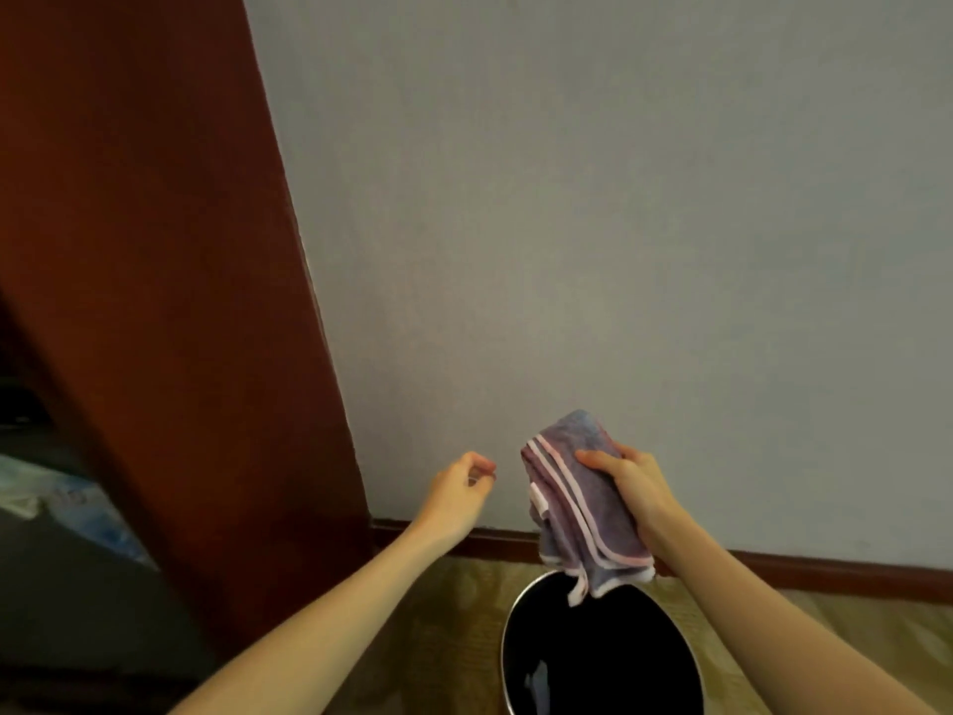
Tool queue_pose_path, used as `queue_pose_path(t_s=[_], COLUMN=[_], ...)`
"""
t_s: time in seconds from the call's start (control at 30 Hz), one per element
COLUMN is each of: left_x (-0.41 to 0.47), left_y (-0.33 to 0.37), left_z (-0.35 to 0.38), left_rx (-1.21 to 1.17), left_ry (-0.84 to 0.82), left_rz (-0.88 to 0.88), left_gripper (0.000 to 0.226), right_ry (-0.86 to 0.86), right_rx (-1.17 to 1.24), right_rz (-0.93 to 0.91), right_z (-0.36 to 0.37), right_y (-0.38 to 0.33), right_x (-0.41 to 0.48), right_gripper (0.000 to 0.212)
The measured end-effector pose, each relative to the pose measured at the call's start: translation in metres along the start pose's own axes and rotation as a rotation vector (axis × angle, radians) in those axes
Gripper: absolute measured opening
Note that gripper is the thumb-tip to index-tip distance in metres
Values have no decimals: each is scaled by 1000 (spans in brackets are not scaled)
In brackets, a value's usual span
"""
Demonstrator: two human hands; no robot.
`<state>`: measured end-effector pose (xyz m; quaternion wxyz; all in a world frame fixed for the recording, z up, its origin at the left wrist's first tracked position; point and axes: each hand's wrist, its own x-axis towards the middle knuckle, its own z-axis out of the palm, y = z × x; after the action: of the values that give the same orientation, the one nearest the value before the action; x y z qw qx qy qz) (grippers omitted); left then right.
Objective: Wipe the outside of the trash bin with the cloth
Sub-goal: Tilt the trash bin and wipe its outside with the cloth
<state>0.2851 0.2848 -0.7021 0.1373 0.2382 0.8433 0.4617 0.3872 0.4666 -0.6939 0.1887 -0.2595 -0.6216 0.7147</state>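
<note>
Right hand (pixel 637 487) grips folded cloth (pixel 580 503), fingers closed on it, held above trash bin (pixel 515 627) on floor. Left hand (pixel 459 495) empty, fingers loosely curled. Cloth long axis near vertical, loose end hangs down toward rim. Advice: lower cloth, press flat on outer wall, steady rim with left hand.

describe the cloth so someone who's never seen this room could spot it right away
Start at the pale wall and follow it down to the dark red baseboard. In front of that, the right hand holds up a folded cloth over the round black trash bin. It is the only fabric here: purplish-blue with pale pink edging, while the left hand is empty.
</note>
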Motion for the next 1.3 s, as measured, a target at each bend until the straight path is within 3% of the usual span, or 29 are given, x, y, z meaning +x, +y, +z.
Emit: queue_pose_path(t_s=[0.43,0.57,0.67,0.8,0.87,1.07,1.3], left_x=[-41,-72,-98,-122,-130,-134,-134], left_y=[-79,-102,-101,-105,-109,-114,-105], left_z=[96,122,135,157,167,172,169], left_rx=[267,526,664,852,912,914,755], left_ry=[-146,-401,-584,-584,-539,-440,-389], left_rz=[222,462,698,1047,1116,1039,879], left_gripper=[24,30,50,56,54,53,48], right_ry=[63,115,187,299,343,475,615], right_rx=[16,9,10,35,73,266,548], right_rz=[-25,-35,-60,-67,-53,51,146], right_z=[-34,-59,-85,-119,-131,-149,-157], right_y=[94,106,106,112,121,143,167], right_x=[-9,-22,-30,-44,-50,-69,-90], right_gripper=[10,10,10,10,12,15,43])
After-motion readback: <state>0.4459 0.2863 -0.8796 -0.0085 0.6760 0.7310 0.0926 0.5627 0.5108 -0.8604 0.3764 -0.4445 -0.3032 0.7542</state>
